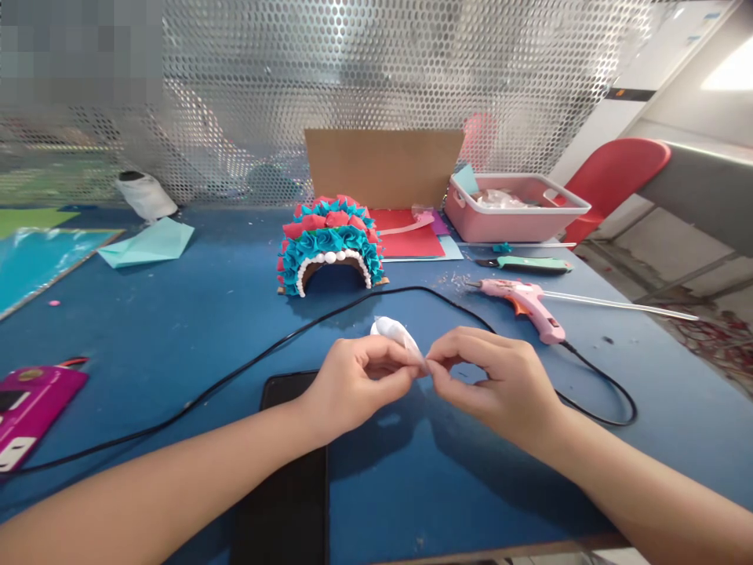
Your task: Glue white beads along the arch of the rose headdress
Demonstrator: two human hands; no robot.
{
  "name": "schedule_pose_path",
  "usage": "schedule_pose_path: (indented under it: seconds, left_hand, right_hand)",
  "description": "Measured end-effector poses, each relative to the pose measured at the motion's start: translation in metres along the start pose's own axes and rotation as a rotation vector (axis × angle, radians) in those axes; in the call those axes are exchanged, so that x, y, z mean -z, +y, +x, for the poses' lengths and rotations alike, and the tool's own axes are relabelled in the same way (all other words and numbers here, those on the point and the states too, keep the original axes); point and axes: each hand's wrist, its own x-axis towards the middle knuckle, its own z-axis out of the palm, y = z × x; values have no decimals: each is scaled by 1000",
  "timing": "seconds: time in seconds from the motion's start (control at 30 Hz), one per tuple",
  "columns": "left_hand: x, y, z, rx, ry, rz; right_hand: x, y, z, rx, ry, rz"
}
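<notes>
Over the front middle of the table, my left hand (368, 377) pinches a small, thin, clear plastic bag (394, 331) with something white in it, perhaps beads. Its white end points away from me. My right hand (494, 377) is closed too, thumb and forefinger pinching the near end of the same bag. Beyond my hands stands an arch (332, 235) covered in red and blue paper flowers, with white beads along its front edge. A black phone-like slab (294, 471) lies partly under my left wrist.
At right lie a pink glue gun (526, 302) with a clear stick and a green-handled cutter (529, 264). Its black cable (282, 341) crosses the table. Behind stand a pink basket (506, 224) and a cardboard sheet (385, 169). A magenta object (50, 400) lies left.
</notes>
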Motion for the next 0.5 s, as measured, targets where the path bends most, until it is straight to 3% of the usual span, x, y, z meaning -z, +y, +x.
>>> schedule_pose_path:
  seconds: [0.33, 0.5]
  left_hand:
    - [-1, 3, 1, 14, 13, -28]
    - [-1, 2, 1, 43, -49, -17]
  right_hand:
    - [1, -6, -1, -11, -36, -15]
    - [-4, -1, -5, 222, -32, -179]
